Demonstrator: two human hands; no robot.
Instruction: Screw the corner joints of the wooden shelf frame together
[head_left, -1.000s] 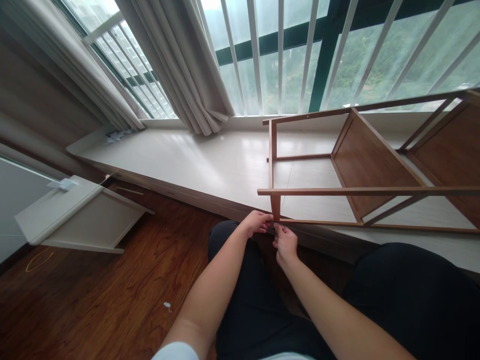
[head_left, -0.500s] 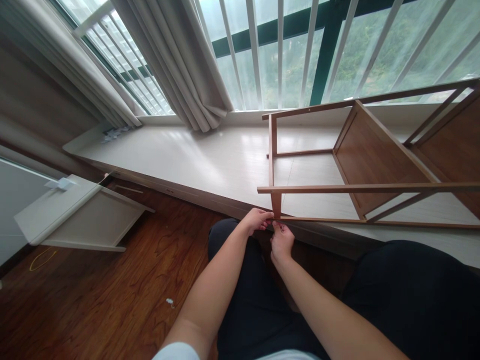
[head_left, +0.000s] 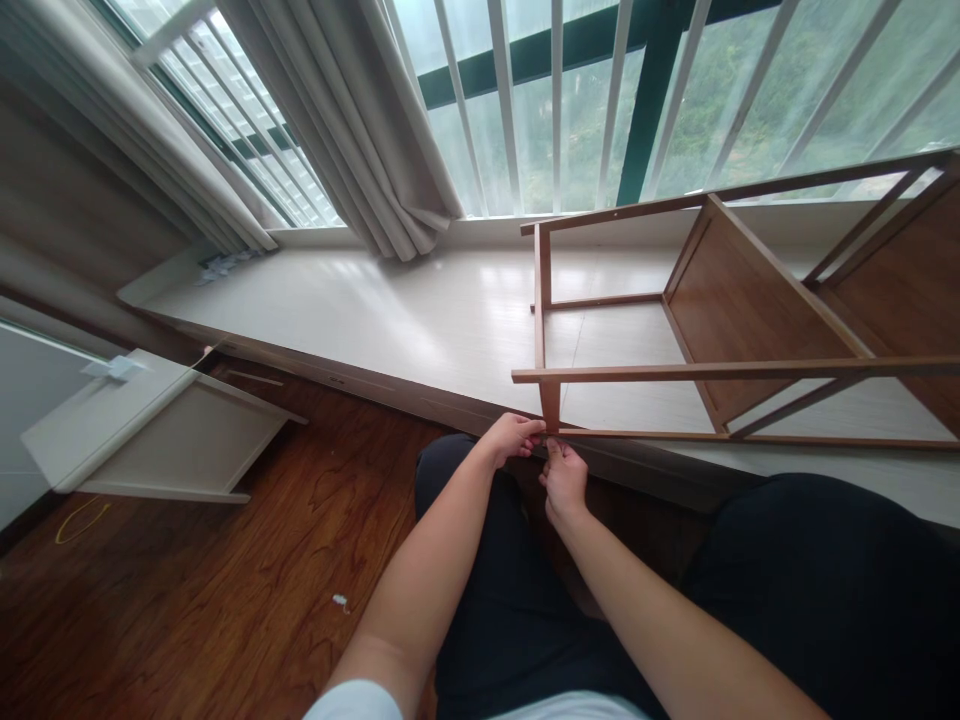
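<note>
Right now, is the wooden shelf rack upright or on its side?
On its side: the wooden shelf rack lies along the window ledge, its shelf boards standing on edge and its legs running level.

Nothing readable is showing in this view: no words, labels, brand marks, numbers or signs are appearing on any surface.
</note>
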